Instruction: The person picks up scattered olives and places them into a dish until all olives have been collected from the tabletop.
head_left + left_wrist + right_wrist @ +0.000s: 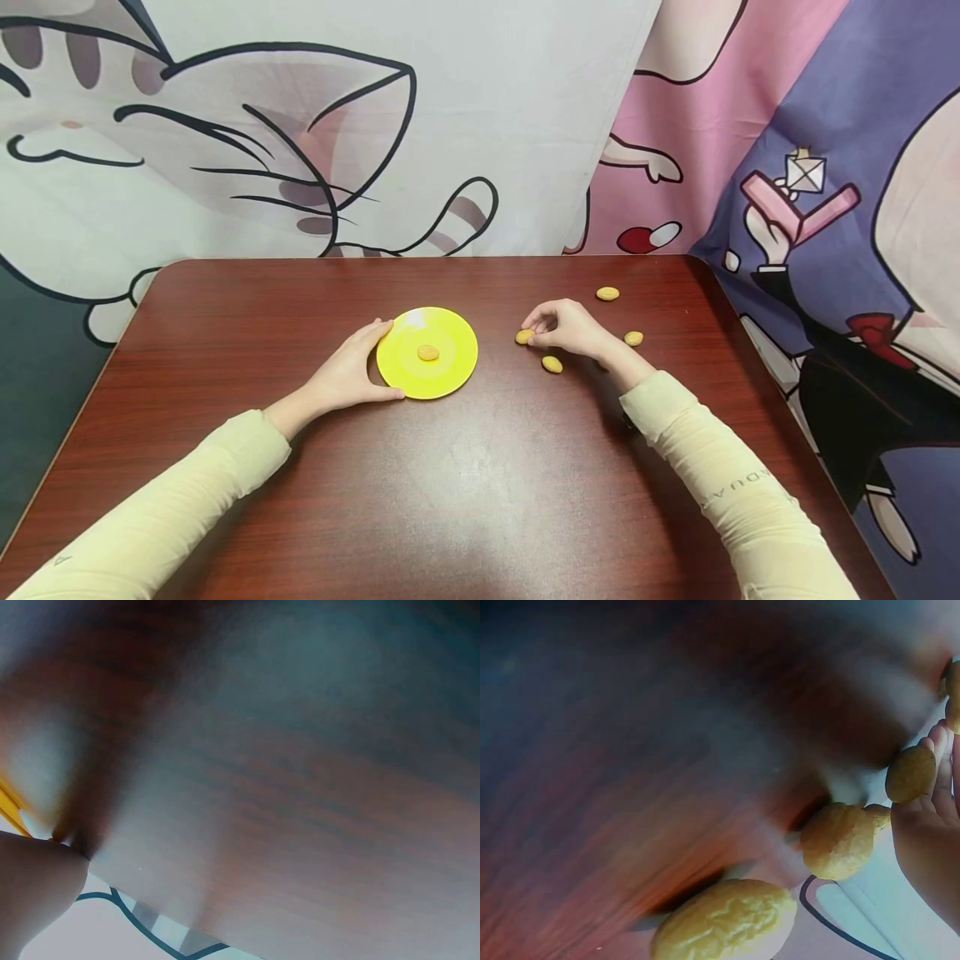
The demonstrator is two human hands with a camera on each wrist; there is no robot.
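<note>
A round yellow plate lies on the table, with a wrinkled yellow oval piece, like a dried fruit, near its middle. My left hand holds the plate by its left side, fingers at the far rim and thumb at the near rim. To the right of the plate, my right hand pinches another yellow dried fruit between thumb and fingers, low over the table. A third dried fruit lies just below that hand. In the left wrist view, only a blurred yellow edge of the plate shows.
Two more dried fruits lie on the right: one beside my right wrist, one farther back. The brown wooden table ends at a cartoon-printed cloth behind. Large in the right wrist view is a wrinkled dried fruit.
</note>
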